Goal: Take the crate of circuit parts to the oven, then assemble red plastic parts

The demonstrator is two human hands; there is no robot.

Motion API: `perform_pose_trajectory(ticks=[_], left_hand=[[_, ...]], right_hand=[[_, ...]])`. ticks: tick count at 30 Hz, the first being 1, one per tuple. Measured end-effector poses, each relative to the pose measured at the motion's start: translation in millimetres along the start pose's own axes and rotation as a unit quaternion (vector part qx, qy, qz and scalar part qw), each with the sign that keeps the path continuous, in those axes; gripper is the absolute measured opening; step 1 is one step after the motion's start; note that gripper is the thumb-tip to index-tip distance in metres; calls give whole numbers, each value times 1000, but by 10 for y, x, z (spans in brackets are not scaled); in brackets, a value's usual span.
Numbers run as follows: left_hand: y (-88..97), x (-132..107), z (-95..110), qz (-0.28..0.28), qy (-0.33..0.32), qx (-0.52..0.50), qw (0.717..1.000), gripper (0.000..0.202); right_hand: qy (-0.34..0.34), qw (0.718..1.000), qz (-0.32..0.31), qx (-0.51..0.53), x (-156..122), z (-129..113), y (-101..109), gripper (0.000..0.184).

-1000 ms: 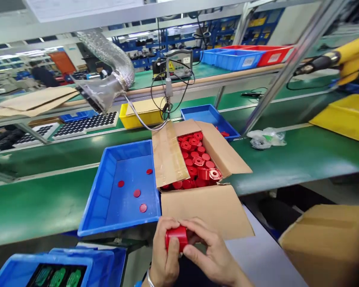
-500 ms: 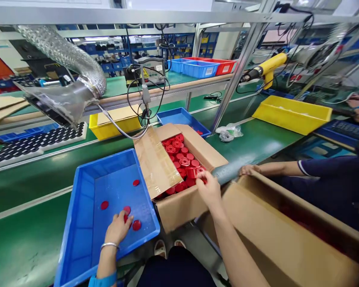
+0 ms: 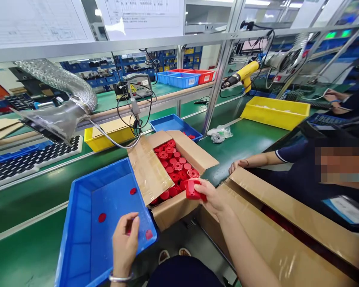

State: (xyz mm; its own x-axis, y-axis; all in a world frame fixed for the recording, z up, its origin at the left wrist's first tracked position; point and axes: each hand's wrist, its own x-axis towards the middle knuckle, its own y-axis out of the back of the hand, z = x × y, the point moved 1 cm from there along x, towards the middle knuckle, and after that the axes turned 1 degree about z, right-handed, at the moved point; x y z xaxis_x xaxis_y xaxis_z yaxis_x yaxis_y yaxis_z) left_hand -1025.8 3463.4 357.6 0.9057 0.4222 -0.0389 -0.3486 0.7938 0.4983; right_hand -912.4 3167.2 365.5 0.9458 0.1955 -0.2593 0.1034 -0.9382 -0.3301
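My right hand (image 3: 211, 195) is closed around a red plastic part (image 3: 193, 189), round with a notched side, held above the near edge of an open cardboard box (image 3: 175, 213). Inside that box lie many similar red parts (image 3: 177, 166). My left hand (image 3: 125, 239) is over the near right part of a blue bin (image 3: 77, 223), fingers curved and thumb apart from them. Some red shows in the gap; whether it touches the hand is unclear. Flat red discs lie in the bin, one (image 3: 102, 217) at left, one (image 3: 133, 191) farther back, another (image 3: 148, 234) near the right wall.
A larger cardboard box (image 3: 257, 227) stands at right, with a co-worker's hand (image 3: 238, 165) on its edge. Beyond are a yellow bin (image 3: 275, 113), a plastic bag (image 3: 219, 133) and a yellow heat gun (image 3: 243, 75). A duct hood (image 3: 52, 119) overhangs the left side.
My right hand has lifted a red part out of the box's contents. My left hand has risen from the discs and turned, thumb up. The view has tilted upward.
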Motion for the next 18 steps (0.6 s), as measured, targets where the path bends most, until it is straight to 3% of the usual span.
perform_pose_trajectory(ticks=[2, 4, 7, 9, 11, 13, 15, 18], left_hand=[[-254, -175, 343, -102, -32, -121, 987, 41], [-524, -280, 586, -208, -89, -215, 950, 55], [-808, -327, 704, -303, -136, -274, 903, 73], [-869, -324, 670, -293, -134, -287, 902, 65], [-844, -326, 609, -227, -138, -288, 920, 53], [-782, -350, 552, -155, -155, -260, 940, 45], [-731, -398, 513, -112, -174, -214, 955, 41], [-708, -479, 485, -84, -176, -194, 961, 39]], right_hand=[[-33, 988, -115, 101, -242, 72, -127, 52], [-65, 970, -188, 142, -410, 179, -300, 50], [-109, 961, -214, 139, -550, 348, -550, 52], [-107, 976, -161, 96, -621, 426, -661, 53], [-55, 995, -82, 16, -710, 454, -720, 49], [28, 996, -38, -70, -822, 448, -756, 45], [104, 986, -36, -127, -938, 448, -796, 41], [157, 973, -41, -162, -1063, 532, -881, 41]])
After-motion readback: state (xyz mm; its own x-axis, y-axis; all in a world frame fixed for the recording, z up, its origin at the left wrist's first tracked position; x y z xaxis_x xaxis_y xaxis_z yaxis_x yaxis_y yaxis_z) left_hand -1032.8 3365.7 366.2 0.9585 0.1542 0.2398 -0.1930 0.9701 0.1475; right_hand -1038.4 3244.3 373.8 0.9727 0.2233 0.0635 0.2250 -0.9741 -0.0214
